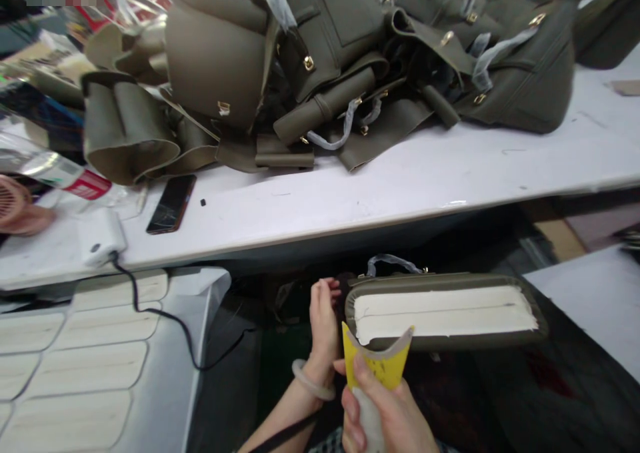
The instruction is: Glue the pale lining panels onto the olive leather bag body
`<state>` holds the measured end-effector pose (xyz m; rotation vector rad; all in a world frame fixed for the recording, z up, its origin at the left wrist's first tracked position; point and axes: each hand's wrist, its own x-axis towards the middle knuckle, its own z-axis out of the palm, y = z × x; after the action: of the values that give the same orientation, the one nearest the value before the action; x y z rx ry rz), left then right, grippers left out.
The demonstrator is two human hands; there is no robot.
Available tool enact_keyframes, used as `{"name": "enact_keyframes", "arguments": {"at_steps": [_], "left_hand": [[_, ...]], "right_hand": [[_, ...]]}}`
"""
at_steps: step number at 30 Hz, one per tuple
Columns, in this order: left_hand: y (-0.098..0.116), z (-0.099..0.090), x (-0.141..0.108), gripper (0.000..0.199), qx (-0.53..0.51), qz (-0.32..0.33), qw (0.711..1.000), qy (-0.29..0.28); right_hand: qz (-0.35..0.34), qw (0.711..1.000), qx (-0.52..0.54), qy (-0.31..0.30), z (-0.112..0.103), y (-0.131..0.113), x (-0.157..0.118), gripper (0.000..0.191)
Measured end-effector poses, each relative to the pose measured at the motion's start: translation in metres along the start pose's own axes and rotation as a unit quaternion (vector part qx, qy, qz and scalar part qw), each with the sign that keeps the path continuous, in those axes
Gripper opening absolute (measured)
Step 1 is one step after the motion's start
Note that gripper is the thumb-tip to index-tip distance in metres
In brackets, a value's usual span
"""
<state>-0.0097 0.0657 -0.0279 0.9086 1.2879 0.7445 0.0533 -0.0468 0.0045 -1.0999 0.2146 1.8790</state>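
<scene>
An olive-green handbag point(537, 306) lies in front of me below the table edge, its pale flat panel point(445, 313) facing up. A plastic-wrapped handle point(395, 259) arches from its far side. At the bag's left end is my left hand point(324, 316), fingers loosely stretched upward with nothing visible in them; whether it touches the bag I cannot tell. My right hand point(383, 399) is closed round a yellow scraper point(377, 366) with a concave grey edge and a whitish handle point(369, 416). The scraper's tips overlap the bag's near left edge in view.
A white table point(320, 203) bears a heap of olive bag pieces point(340, 46), a phone point(171, 204), a bottle point(75, 176) and a white device point(103, 238) with a black cable point(185, 333). Rounded pale panels point(75, 359) lie on a surface at the left. A white sheet point(595, 306) is at the right.
</scene>
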Motion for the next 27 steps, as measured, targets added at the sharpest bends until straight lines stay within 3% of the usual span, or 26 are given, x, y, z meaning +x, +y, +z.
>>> {"name": "enact_keyframes", "arguments": {"at_steps": [2, 4, 6, 13, 24, 27], "left_hand": [[0.011, -0.002, -0.003, 0.053, -0.005, 0.092, 0.996, 0.009], [0.023, 0.0, -0.007, 0.053, 0.019, 0.183, 0.981, -0.063], [0.032, 0.005, -0.01, 0.05, 0.044, 0.215, 0.967, -0.126], [0.034, 0.02, -0.011, 0.045, 0.022, 0.156, 0.984, -0.087], [0.041, 0.024, -0.011, 0.045, 0.033, 0.172, 0.983, -0.057], [0.039, 0.028, -0.01, 0.048, 0.029, 0.17, 0.985, -0.026]], "right_hand": [[-0.002, 1.0, -0.011, 0.0, -0.001, -0.001, 0.0, 0.064], [-0.001, 1.0, -0.024, -0.002, -0.002, -0.002, 0.0, 0.062], [0.006, 0.999, -0.035, -0.009, -0.005, -0.003, 0.0, 0.062], [0.048, 0.995, -0.072, -0.043, -0.013, -0.019, -0.003, 0.064], [0.085, 0.983, -0.163, -0.01, -0.016, -0.036, -0.006, 0.066], [0.084, 0.979, -0.186, -0.002, -0.019, -0.037, -0.005, 0.069]]}}
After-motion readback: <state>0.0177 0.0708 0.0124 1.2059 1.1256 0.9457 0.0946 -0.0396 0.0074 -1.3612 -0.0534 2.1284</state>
